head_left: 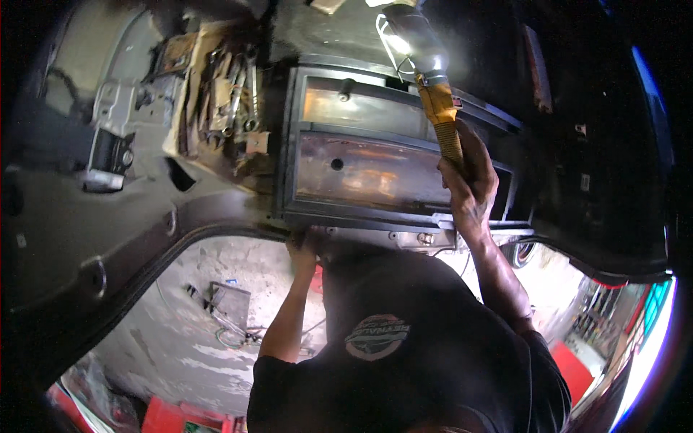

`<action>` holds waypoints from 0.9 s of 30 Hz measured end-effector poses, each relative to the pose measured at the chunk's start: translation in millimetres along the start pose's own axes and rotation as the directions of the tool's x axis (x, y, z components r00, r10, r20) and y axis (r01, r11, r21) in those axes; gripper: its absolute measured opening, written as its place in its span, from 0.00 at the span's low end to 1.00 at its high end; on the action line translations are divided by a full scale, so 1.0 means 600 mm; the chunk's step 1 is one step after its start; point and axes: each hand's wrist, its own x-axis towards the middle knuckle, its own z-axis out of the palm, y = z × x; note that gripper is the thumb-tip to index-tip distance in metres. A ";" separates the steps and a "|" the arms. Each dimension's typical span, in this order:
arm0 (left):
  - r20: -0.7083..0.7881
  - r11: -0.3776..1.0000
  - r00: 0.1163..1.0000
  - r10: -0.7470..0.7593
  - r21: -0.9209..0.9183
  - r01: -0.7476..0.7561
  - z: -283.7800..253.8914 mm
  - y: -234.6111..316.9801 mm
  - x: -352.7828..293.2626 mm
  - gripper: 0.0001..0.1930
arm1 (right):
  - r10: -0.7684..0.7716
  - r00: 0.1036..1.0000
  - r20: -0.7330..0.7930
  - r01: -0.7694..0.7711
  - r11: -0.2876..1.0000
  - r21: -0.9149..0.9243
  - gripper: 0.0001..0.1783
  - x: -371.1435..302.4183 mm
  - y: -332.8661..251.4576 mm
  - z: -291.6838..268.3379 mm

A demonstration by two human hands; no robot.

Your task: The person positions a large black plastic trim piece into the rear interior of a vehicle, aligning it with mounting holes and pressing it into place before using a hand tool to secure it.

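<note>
My right hand is wrapped round the yellow handle of a lit work lamp with a wire guard. The lamp is raised over a dark rectangular metal frame. Two panels show within that frame: a brownish metal sheet with a round hole, and a lighter strip behind it with a small knob. Down by the frame's near left corner is my left hand, at the metal sill. Its fingers are in shadow and mostly hidden, so their grip cannot be made out.
Several wrenches and other tools lie in a recess left of the frame. A buckle-like bracket sits farther left. Below the curved door opening, a flat dark panel and cables lie on the floor. Red objects stand at lower right.
</note>
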 end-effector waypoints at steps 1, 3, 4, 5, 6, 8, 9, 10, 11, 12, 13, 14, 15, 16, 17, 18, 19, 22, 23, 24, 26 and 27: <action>0.232 0.981 0.969 0.086 0.151 -0.123 -0.039 -0.029 0.029 0.10 | 0.019 1.000 -0.003 -0.019 1.000 -0.023 0.31 -0.001 0.001 -0.010; 0.199 0.986 0.973 0.119 0.091 -0.139 -0.019 -0.025 0.022 0.08 | 0.043 0.999 -0.033 -0.044 0.998 -0.046 0.30 -0.007 0.016 -0.031; 0.131 0.986 0.979 0.158 0.031 -0.163 -0.014 -0.017 0.017 0.06 | 0.040 0.998 -0.050 -0.042 0.999 -0.035 0.30 -0.010 0.025 -0.039; 0.145 0.986 0.977 0.157 0.039 -0.164 -0.014 -0.006 0.014 0.06 | 0.050 0.997 -0.063 -0.050 0.999 -0.005 0.29 -0.014 0.033 -0.047; 0.198 0.997 0.978 0.068 0.006 -0.071 -0.015 0.007 0.012 0.05 | 0.059 0.995 -0.075 -0.057 0.998 0.025 0.29 -0.016 0.042 -0.055; 0.260 1.000 0.966 -0.017 -0.015 0.021 -0.006 0.035 0.008 0.05 | 0.078 0.992 -0.099 -0.073 0.996 0.054 0.29 -0.020 0.051 -0.069; 0.259 0.999 0.965 0.049 -0.036 -0.041 0.005 0.045 0.003 0.05 | 0.129 0.986 -0.103 -0.123 0.990 0.067 0.30 -0.022 0.049 -0.076; 0.260 0.993 0.959 0.113 -0.056 -0.102 0.012 0.054 0.001 0.05 | 0.181 0.978 -0.108 -0.172 0.982 0.083 0.30 -0.026 0.049 -0.082; 0.271 0.993 0.956 0.114 -0.048 -0.105 0.015 0.062 0.000 0.05 | 0.186 0.975 -0.120 -0.176 0.980 0.088 0.30 -0.028 0.056 -0.088; 0.284 0.999 0.958 0.035 -0.027 -0.029 0.016 0.069 -0.002 0.04 | 0.133 0.981 -0.139 -0.124 0.990 0.069 0.30 -0.030 0.067 -0.095; 0.292 0.999 0.956 -0.042 -0.007 0.046 0.016 0.073 -0.004 0.05 | 0.077 0.985 -0.153 -0.070 0.996 0.048 0.30 -0.031 0.073 -0.099; 0.298 0.999 0.954 -0.040 -0.002 0.043 0.019 0.073 -0.004 0.05 | 0.079 0.984 -0.161 -0.071 0.996 0.051 0.30 -0.032 0.072 -0.102; 0.256 0.998 0.965 -0.054 -0.011 0.058 0.023 0.073 -0.005 0.05 | 0.107 0.981 -0.161 -0.102 0.994 0.038 0.30 -0.031 0.069 -0.106; 0.208 0.997 0.976 -0.062 -0.022 0.068 0.023 0.075 -0.005 0.05 | 0.132 0.979 -0.157 -0.129 0.991 0.029 0.30 -0.029 0.066 -0.107; 0.206 0.998 0.977 -0.054 -0.022 0.059 0.008 0.056 0.004 0.05 | 0.127 0.979 -0.157 -0.123 0.992 0.035 0.30 -0.028 0.062 -0.107; 0.232 1.000 0.973 -0.006 -0.010 0.008 -0.014 0.023 0.019 0.05 | 0.133 0.979 -0.156 -0.122 0.990 0.076 0.30 -0.028 0.057 -0.107; 0.252 0.999 0.967 0.044 0.002 -0.046 -0.029 0.005 0.030 0.07 | 0.138 0.979 -0.151 -0.120 0.985 0.120 0.30 -0.028 0.055 -0.105; 0.087 0.997 0.996 -0.036 0.070 0.030 0.023 0.098 -0.007 0.09 | 0.183 0.976 -0.115 -0.167 0.977 0.134 0.31 -0.033 0.059 -0.117; 0.079 0.997 0.996 -0.031 0.070 0.025 0.017 0.111 -0.005 0.09 | 0.143 0.981 -0.129 -0.128 0.985 0.117 0.32 -0.031 0.058 -0.117; 0.028 0.991 1.000 0.002 0.134 -0.006 0.004 0.124 0.000 0.08 | 0.140 0.983 -0.121 -0.125 0.985 0.122 0.32 -0.029 0.055 -0.117; -0.022 0.966 0.993 0.116 0.234 -0.107 0.006 0.179 -0.003 0.07 | 0.193 0.971 -0.143 -0.163 0.966 0.202 0.31 -0.028 0.047 -0.112; 0.064 0.947 0.974 0.218 0.227 -0.227 0.000 0.185 0.009 0.07 | 0.181 0.972 -0.150 -0.152 0.970 0.187 0.31 -0.028 0.046 -0.115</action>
